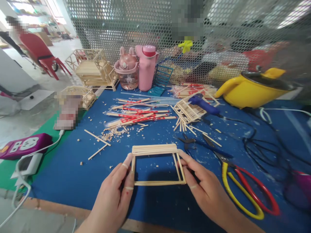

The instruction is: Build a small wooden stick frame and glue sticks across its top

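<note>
A small rectangular frame of wooden sticks [155,149] is held up over the blue table, its far side filled with several sticks laid side by side. My left hand [116,187] grips its left end between thumb and fingers. At the right end, my right hand [201,181] pinches the side sticks. Pale bands wrap some fingertips. Just beyond the frame lie loose sticks [97,138] and wood scraps [114,133]. To the right of my right hand rest scissors [230,166] with one yellow and one red handle, beside dark pliers [188,140].
Chopsticks in red-printed wrappers [141,113] lie mid-table. A blue glue gun [204,104] rests on another stick structure [189,108]. Behind are a pink bottle [147,69], a clear pink-rimmed cup [128,79] and a yellow pot [262,92]. Black cables [252,142] run right; a purple power strip [26,145] sits left.
</note>
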A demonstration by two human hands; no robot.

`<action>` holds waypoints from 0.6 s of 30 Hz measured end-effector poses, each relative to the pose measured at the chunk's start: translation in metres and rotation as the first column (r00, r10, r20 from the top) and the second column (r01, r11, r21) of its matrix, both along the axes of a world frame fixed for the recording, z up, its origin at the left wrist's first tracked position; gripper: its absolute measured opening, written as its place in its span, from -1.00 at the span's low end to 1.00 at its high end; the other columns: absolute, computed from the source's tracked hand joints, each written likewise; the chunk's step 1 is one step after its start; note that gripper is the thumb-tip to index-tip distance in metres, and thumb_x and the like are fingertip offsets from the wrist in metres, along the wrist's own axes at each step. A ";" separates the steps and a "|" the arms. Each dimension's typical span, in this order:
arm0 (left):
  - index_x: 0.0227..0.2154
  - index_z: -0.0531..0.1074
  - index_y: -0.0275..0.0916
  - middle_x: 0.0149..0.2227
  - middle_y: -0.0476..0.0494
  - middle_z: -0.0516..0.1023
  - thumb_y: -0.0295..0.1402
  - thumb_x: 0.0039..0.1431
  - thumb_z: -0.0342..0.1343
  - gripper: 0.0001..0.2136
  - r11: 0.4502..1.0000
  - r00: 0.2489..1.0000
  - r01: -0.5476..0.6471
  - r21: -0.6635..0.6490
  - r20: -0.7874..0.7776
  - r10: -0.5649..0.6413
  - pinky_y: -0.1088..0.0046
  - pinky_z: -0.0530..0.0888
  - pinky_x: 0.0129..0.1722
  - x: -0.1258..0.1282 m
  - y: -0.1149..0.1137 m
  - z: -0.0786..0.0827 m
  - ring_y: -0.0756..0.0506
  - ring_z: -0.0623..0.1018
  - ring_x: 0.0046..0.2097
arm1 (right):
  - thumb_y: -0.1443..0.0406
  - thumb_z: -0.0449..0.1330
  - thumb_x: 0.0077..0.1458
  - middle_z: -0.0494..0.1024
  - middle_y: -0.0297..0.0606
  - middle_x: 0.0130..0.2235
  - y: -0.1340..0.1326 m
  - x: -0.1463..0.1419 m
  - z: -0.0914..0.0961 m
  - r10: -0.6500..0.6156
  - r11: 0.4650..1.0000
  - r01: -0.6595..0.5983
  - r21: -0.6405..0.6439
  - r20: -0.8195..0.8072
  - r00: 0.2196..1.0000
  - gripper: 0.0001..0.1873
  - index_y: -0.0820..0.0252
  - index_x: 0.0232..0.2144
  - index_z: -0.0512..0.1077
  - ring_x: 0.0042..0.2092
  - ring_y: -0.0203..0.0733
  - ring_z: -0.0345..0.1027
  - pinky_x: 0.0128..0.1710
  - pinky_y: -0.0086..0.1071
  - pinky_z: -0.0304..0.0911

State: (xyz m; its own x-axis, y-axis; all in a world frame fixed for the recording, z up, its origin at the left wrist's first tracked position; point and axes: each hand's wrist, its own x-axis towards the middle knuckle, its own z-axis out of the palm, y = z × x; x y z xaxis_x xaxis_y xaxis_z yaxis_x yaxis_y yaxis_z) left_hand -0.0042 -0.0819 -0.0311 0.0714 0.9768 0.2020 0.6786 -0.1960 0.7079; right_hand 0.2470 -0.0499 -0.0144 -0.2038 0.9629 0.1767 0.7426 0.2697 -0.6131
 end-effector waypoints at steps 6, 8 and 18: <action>-0.05 0.39 -0.23 -0.19 -0.20 0.56 -0.23 0.26 -0.10 -0.69 0.992 0.996 -0.014 -0.124 0.090 0.025 0.40 0.47 -0.23 0.000 0.004 0.007 -0.11 0.55 -0.21 | 0.24 0.02 0.14 0.58 -0.22 -0.20 0.008 0.000 0.010 -0.049 0.950 -0.028 -0.311 -0.238 0.970 -0.55 0.22 0.08 0.30 -0.21 -0.20 0.47 -0.18 -0.34 0.38; 0.00 0.33 -0.22 -0.30 -0.11 0.53 -0.21 0.26 -0.10 -0.67 0.982 0.989 0.008 -0.187 0.144 0.020 0.40 0.45 -0.26 0.000 0.005 0.011 -0.08 0.52 -0.29 | 0.25 0.06 0.09 0.57 -0.22 -0.20 0.013 0.001 0.010 -0.067 0.921 -0.070 -0.384 -0.333 0.940 -0.55 0.21 0.05 0.26 -0.23 -0.21 0.46 -0.19 -0.32 0.36; -0.02 0.21 -0.23 -0.49 0.07 0.37 -0.12 0.17 -0.03 -0.61 0.987 0.968 -0.087 -0.133 0.224 0.115 0.45 0.30 -0.44 -0.006 0.013 0.021 -0.04 0.39 -0.48 | 0.16 0.14 -0.01 0.39 -0.42 -0.49 0.033 0.011 0.037 -0.193 0.980 0.157 -0.123 -0.390 0.900 -0.67 0.14 -0.19 0.22 -0.50 -0.28 0.26 -0.48 -0.39 0.19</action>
